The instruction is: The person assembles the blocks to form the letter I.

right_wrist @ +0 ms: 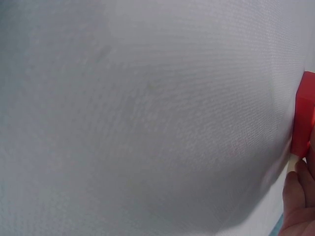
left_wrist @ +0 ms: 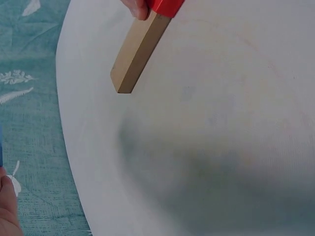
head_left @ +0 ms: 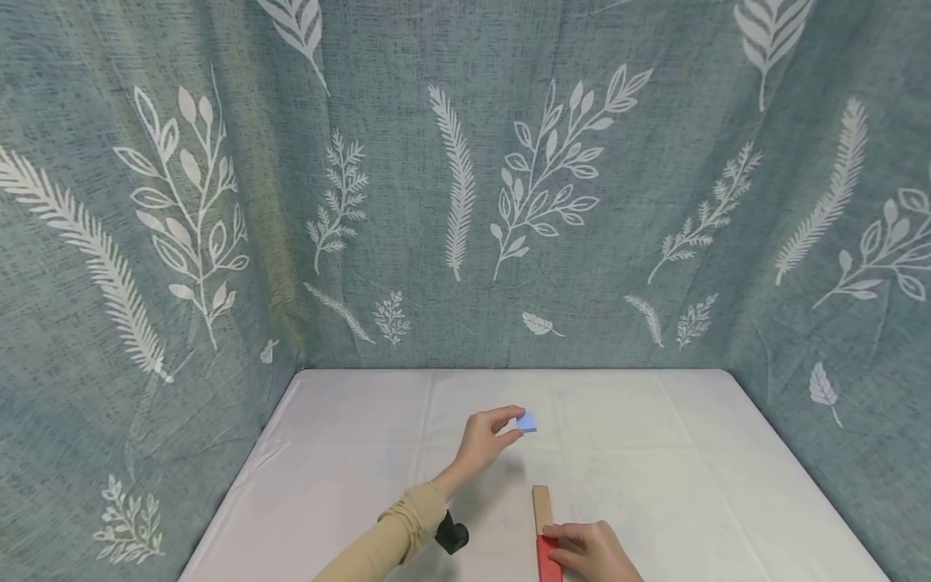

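In the head view my left hand (head_left: 482, 443) is raised over the table and pinches a small light-blue block (head_left: 528, 422) between thumb and fingers. A sliver of that block shows at the left edge of the left wrist view. Nearer the front, my right hand (head_left: 595, 551) holds a red block (head_left: 549, 561) from its right side, fingertips near the joint with a plain wooden block (head_left: 541, 509). The two blocks lie end to end in a line, seemingly touching. The right wrist view shows the red block (right_wrist: 303, 115) against curled fingers (right_wrist: 295, 191).
A white cloth (head_left: 640, 436) covers the table. Green-blue curtains (head_left: 407, 202) with white leaf prints hang behind it and on both sides. A black wrist camera (head_left: 452, 533) sits under the left forearm.
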`<state>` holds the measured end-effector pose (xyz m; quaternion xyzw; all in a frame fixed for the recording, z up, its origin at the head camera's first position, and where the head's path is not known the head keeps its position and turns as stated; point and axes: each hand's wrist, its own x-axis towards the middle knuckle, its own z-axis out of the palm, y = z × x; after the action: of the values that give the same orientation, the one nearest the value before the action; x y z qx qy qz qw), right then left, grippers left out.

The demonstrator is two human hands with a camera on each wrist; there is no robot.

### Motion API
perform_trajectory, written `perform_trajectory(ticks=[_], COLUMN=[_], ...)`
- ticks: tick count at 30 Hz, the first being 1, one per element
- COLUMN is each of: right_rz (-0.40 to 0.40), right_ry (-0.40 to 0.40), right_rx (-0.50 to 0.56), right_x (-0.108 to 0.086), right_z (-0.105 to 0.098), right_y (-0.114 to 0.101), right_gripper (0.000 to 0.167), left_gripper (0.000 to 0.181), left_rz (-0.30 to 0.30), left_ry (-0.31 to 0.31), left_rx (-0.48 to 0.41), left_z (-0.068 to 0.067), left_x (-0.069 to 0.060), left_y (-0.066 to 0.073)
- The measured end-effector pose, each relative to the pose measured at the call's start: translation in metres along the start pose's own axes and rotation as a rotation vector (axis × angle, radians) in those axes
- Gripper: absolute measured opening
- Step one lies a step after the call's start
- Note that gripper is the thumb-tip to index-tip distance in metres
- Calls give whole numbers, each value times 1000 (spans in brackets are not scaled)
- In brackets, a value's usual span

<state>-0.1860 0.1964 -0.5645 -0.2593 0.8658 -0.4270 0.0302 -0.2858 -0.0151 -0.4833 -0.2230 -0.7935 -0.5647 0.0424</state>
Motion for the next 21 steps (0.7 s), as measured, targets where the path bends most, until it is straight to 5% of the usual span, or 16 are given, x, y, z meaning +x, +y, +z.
perform_trajectory(ticks=[7, 21], right_rz=[-58, -12], right_ry=[24, 11], right_rx=[-27, -14], right_x=[-1, 0], right_z=[0, 0], right_y=[1, 0], right_gripper=[29, 30], left_gripper=[30, 29], left_rz=[19, -6], left_ry=[-3, -13], left_rx=[17, 42], left_z=[10, 23], left_x=[1, -4], left_y=[-7, -20])
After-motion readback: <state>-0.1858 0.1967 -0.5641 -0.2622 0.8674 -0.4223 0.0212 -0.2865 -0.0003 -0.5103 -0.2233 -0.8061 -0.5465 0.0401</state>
